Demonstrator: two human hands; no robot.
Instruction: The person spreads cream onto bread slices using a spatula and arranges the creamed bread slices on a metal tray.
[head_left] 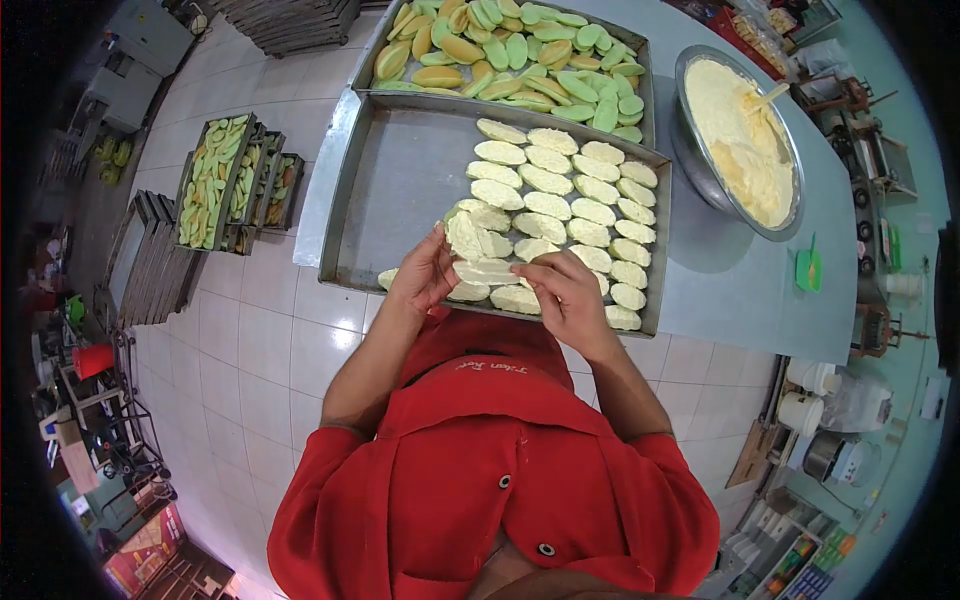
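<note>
Centrally, the left hand's (425, 272) fingers hold a cream-coated oval bread piece (466, 236) over the metal tray (385, 190); the right hand's (568, 292) fingers pinch a pale flat spatula (484, 272) just beside it. Coated pieces (547, 204) line the tray's right side. Upper right, a cream-filled bowl (697, 160) rests on the desk (735, 290).

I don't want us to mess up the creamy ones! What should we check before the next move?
1. Left hand holds a piece: ok.
2. Its top has cream: ok. Its underside: cannot tell.
3. Right hand holds the spreader: ok.
4. Room in the near tray: ok, bare metal shows on its left side.
5. More cream in the bowl: ok, lots.
6. Plain pieces within reach: looks ok, just beyond the near tray.
</note>
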